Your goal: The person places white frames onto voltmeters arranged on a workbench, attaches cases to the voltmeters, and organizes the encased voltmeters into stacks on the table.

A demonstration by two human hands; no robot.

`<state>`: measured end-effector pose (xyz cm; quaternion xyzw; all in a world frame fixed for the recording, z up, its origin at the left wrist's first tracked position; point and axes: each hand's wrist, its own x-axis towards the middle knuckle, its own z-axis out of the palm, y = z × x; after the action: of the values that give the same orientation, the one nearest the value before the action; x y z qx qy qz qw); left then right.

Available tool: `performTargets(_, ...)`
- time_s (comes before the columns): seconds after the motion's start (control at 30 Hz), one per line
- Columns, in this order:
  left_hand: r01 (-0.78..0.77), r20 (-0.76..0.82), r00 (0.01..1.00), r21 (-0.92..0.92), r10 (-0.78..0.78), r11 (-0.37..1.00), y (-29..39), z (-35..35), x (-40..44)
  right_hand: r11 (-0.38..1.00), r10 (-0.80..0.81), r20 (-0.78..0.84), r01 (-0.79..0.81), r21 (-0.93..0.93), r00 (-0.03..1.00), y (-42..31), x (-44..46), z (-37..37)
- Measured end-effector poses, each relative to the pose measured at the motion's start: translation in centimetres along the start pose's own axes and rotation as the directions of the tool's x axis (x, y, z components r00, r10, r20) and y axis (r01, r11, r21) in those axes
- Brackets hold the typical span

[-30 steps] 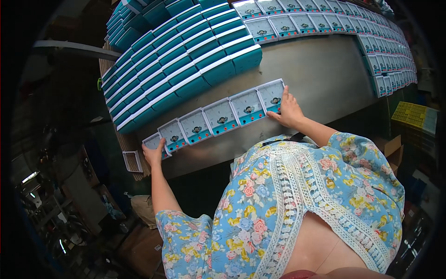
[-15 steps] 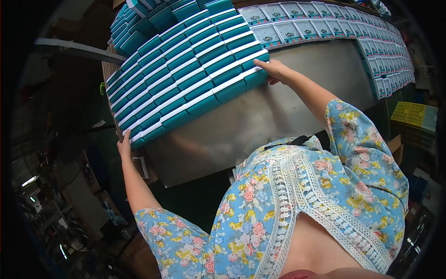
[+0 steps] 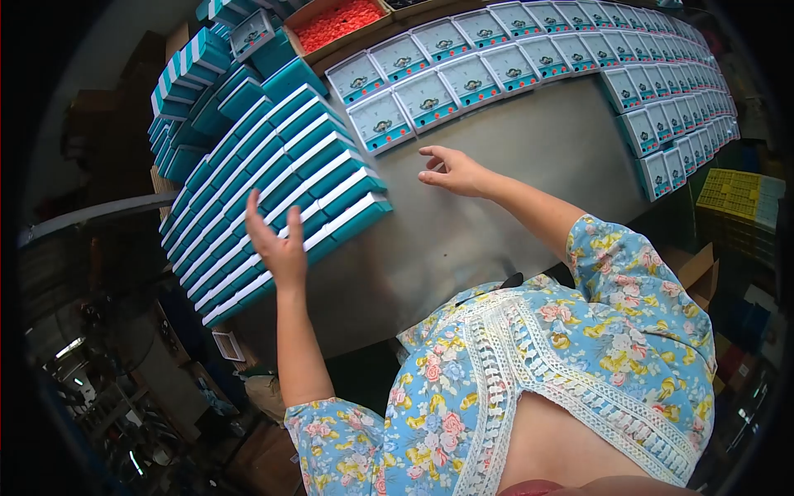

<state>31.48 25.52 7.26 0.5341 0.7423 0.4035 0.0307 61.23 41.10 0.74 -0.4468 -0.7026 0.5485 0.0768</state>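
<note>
Teal-and-white boxes [image 3: 273, 178] stand packed in tight stacked rows at the left of the metal table. My left hand [image 3: 279, 244] is raised in front of these rows with its fingers spread, holding nothing. Whether it touches a box, I cannot tell. Over the bare metal to the right of the stack hovers my right hand [image 3: 453, 172], thumb and forefinger apart, with nothing in it. Closest to that hand is the near row of flat white-framed cases [image 3: 428, 104], which show a teal strip and red dots along the lower edge.
An open cardboard box of small red pieces [image 3: 339, 25] sits at the back. More teal boxes [image 3: 194, 66] are piled behind the stack. Further white-framed cases [image 3: 653, 175] line the table's right end. Yellow crates [image 3: 732, 192] stand beyond it, and a metal bar [image 3: 99, 217] lies at the left.
Both hands have come off the two ends of the teal box stack and opened. The view has shifted right, bringing the box of red pieces into sight.
</note>
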Motion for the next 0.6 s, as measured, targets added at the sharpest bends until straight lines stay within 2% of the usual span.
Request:
performTargets(0.07, -0.151, 0.292, 0.941, -0.083, 0.169, 0.985, 6.7, 7.2, 1.4, 0.999, -0.028, -0.086, 0.026, -0.027, 0.996, 2.9, -1.4, -5.5)
performTargets(0.13, -0.233, 0.434, 0.88, 0.041, 0.192, 0.972, 10.3, 14.4, 2.3, 0.991, -0.068, -0.218, 0.041, -0.124, 0.974, 6.5, -2.5, -12.3)
performTargets(0.17, -0.186, 0.453, 0.883, 0.088, 0.127, 0.979, 10.6, 17.8, 2.7, 0.974, -0.106, -0.335, 0.03, -0.224, 0.936, 8.3, -2.9, -16.1)
performTargets(0.23, -0.083, 0.375, 0.927, 0.264, -0.023, 0.961, 10.8, 22.5, 3.8, 0.914, -0.207, -0.523, -0.027, -0.404, 0.827, 11.7, -2.9, -23.3)
performTargets(0.27, -0.024, 0.321, 0.942, 0.354, -0.098, 0.935, 10.5, 24.2, 4.3, 0.89, -0.215, -0.62, -0.109, -0.442, 0.754, 12.8, -2.5, -26.4)
performTargets(0.3, 0.074, 0.33, 0.922, 0.367, -0.204, 0.927, 10.1, 25.6, 4.7, 0.863, -0.229, -0.701, -0.193, -0.467, 0.676, 13.8, -1.7, -29.1)
performTargets(0.33, 0.075, 0.374, 0.896, 0.405, -0.24, 0.911, 10.3, 26.2, 5.1, 0.828, -0.221, -0.719, -0.263, -0.495, 0.659, 14.7, -0.4, -31.3)
performTargets(0.4, 0.082, 0.445, 0.833, 0.488, -0.329, 0.869, 10.3, 26.8, 5.3, 0.762, -0.243, -0.674, -0.292, -0.578, 0.698, 15.6, 2.9, -33.6)
performTargets(0.5, 0.087, 0.52, 0.774, 0.479, -0.362, 0.874, 10.1, 26.7, 6.4, 0.674, -0.057, -0.674, -0.47, -0.57, 0.736, 13.8, 7.3, -31.5)
performTargets(0.6, 0.124, 0.535, 0.72, 0.527, -0.441, 0.841, 11.8, 26.6, 6.0, 0.57, 0.021, -0.689, -0.575, -0.587, 0.725, 11.7, 7.4, -29.8)
